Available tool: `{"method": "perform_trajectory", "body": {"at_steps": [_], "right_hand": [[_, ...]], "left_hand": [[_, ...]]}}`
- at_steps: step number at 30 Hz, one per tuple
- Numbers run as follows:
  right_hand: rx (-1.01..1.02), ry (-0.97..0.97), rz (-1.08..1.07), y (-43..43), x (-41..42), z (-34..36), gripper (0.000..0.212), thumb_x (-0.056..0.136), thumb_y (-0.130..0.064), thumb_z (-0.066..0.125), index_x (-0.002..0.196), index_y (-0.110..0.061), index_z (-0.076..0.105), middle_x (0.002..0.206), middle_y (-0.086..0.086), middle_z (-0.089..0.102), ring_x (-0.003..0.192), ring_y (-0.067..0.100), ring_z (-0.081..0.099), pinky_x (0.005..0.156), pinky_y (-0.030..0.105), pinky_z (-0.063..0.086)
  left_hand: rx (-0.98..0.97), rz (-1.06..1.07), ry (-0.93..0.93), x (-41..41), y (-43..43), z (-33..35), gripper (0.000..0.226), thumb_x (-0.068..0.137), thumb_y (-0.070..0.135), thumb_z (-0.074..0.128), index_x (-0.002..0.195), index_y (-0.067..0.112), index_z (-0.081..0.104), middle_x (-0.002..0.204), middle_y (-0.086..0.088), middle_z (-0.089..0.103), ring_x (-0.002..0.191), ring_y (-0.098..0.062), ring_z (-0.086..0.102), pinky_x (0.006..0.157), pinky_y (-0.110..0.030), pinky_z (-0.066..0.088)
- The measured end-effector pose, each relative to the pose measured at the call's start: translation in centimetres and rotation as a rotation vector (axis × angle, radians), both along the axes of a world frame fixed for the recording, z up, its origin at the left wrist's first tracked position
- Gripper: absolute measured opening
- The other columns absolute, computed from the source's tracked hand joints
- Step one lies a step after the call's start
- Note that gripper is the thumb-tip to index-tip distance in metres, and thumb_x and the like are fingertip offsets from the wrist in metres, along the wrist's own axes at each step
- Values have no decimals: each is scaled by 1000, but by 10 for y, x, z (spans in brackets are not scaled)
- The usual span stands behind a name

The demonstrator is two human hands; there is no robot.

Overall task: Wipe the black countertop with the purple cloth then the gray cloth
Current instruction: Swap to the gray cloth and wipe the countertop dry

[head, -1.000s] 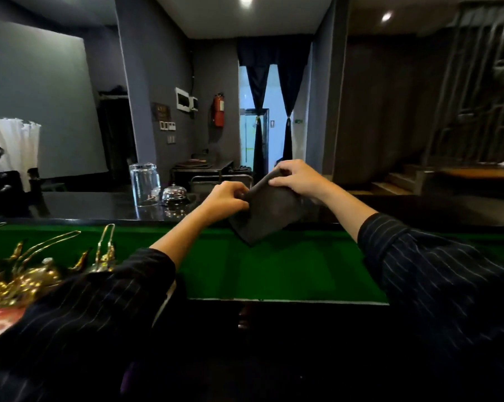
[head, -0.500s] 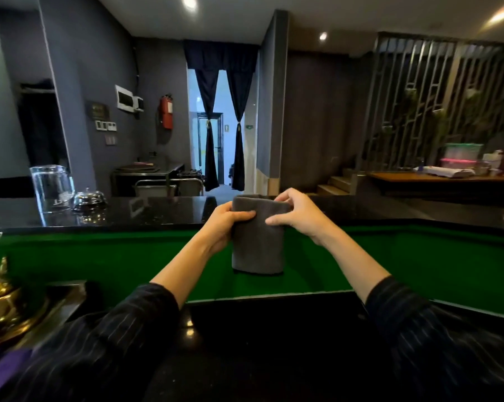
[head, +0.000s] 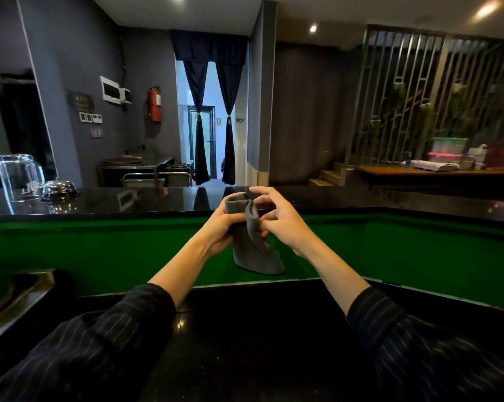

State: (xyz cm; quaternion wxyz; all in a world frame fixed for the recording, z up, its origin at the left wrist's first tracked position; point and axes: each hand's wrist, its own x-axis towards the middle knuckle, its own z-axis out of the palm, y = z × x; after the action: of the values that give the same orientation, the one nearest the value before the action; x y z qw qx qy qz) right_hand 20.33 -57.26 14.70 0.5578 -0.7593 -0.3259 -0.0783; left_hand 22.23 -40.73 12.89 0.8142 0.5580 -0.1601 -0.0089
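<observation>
Black table (head: 158,198) spans the room's width, its front edge running straight above a green panel (head: 100,250). Before that edge hangs the gray cloth (head: 253,250), gripped by the left hand (head: 220,224). The right hand (head: 285,224) is released, fingers spread, touching the cloth. A glass (head: 17,177) stands near the table's left end.

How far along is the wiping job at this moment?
Done: presumably the purple pass, since the gray cloth is out; nothing confirms it. In hand: left hand grips the cloth in the air, right hand at its fold. Left: the gray wipe of the black countertop; the cloth isn't touching it.
</observation>
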Motion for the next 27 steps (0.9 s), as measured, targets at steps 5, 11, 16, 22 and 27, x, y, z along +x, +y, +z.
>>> {"method": "perform_trajectory", "body": {"at_steps": [5,11,16,22,27], "right_hand": [[-92,-122,-145,-13,1,5,33,74,-6,80,101,-16,64,80,9,62,58,5,55,58,19,50],[-180,-226,-335,-39,6,1,28,72,-22,84,80,-5,62,65,7,60,58,11,52,58,22,45],[-255,-322,-405,-57,16,-1,34,69,-26,85,71,-7,57,84,7,57,75,17,53,64,27,43],[-358,-195,-351,-81,16,4,34,84,-16,71,66,-15,43,67,1,52,64,11,48,59,27,35],[-355,-63,-512,-99,27,-3,31,85,-23,72,73,-14,45,70,0,52,66,12,49,55,26,35]], "left_hand": [[93,-67,-67,-5,-14,4,27,87,-2,53,103,19,60,102,-16,61,95,-29,60,70,-33,56],[362,3,-37,-4,-6,13,14,87,0,56,93,12,61,92,-9,63,90,-23,63,70,-29,54],[443,121,-133,2,-7,21,10,86,0,60,84,10,63,88,-7,65,87,-20,65,75,-30,53],[371,411,-172,18,3,34,18,85,3,64,75,16,56,74,-2,59,72,-16,59,67,-31,49],[678,713,-234,31,20,27,15,77,18,76,75,16,62,80,-6,62,77,-19,56,66,-28,42]]}}
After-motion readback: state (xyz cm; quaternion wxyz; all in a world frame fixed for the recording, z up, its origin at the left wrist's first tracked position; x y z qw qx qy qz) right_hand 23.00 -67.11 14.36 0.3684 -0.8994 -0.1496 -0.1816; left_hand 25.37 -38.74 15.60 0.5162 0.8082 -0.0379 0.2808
